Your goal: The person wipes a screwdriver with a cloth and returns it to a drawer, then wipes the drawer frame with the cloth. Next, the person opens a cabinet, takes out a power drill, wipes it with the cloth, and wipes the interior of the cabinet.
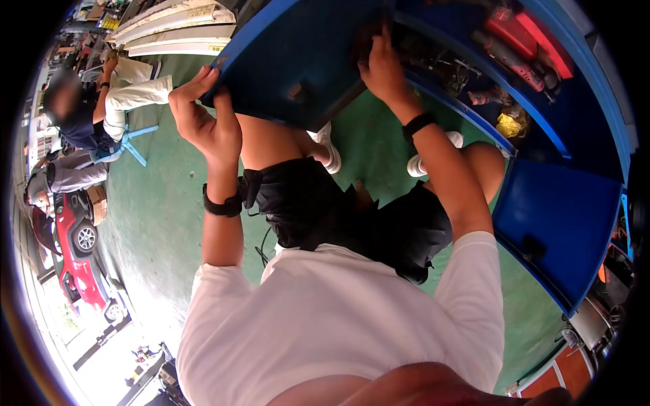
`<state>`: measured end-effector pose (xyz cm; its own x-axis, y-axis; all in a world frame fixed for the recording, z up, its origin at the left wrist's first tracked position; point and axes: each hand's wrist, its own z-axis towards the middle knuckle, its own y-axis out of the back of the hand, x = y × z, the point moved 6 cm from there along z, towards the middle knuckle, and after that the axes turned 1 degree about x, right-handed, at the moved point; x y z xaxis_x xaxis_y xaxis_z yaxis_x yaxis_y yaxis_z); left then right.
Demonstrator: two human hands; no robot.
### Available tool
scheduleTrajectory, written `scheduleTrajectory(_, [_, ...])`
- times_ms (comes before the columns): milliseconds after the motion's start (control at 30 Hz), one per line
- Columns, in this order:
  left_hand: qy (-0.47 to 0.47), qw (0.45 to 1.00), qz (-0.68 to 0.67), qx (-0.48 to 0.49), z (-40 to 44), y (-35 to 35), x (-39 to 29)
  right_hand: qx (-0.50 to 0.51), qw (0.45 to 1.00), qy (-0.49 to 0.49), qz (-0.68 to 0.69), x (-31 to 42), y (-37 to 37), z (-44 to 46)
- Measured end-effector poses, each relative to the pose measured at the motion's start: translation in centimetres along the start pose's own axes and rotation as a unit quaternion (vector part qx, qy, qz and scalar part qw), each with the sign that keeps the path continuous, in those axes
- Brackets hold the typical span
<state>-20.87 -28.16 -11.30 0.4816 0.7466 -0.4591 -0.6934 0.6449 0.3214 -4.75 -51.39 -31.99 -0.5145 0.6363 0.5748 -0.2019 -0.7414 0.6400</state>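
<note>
My left hand pinches the outer edge of a blue metal cabinet door, thumb on one side and fingers on the other. A small latch block sits on the door's face. My right hand is at the door's other side, by the cabinet opening. Its fingers are bent against the dark edge there, and what they grip is hidden in shadow. Beside that hand is the open blue cabinet, with its second door swung out at the right.
Inside the cabinet lie a red power tool, a yellow crumpled item and loose metal parts. A person sits on a blue stool at the left, near a red car. My legs straddle the green floor.
</note>
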Motion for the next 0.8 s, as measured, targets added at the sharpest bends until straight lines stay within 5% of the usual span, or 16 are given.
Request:
scheduleTrajectory(167, [-0.026, 0.998, 0.023, 0.046, 0.3, 0.2, 1.2, 0.032, 0.998, -0.052, 0.005, -1.7, -2.0, -1.0])
scheduleTrajectory(333, [-0.008, 1.000, -0.004, 0.003, 0.9, 0.0, 2.2, -0.046, 0.994, 0.102, -0.011, 1.7, 3.4, 2.2])
scheduleTrajectory(433, [-0.006, 1.000, -0.024, -0.008, 0.9, 0.2, 3.0, -0.125, 0.985, 0.111, -0.045, 2.2, 3.7, 1.4])
scheduleTrajectory(667, [-0.013, 0.999, 0.027, 0.020, 1.1, 0.1, 3.8, -0.035, 0.998, 0.019, 0.045, 2.0, 2.4, 2.3])
scheduleTrajectory(733, [-0.014, 1.000, 0.021, 0.006, 1.1, 0.0, 4.1, -0.035, 0.985, 0.167, 0.014, 6.1, 6.2, 4.1])
scheduleTrajectory(800, [-0.004, 1.000, -0.010, 0.008, 0.8, -0.1, 4.0, -0.053, 0.986, 0.157, 0.022, 6.4, 6.2, 4.7])
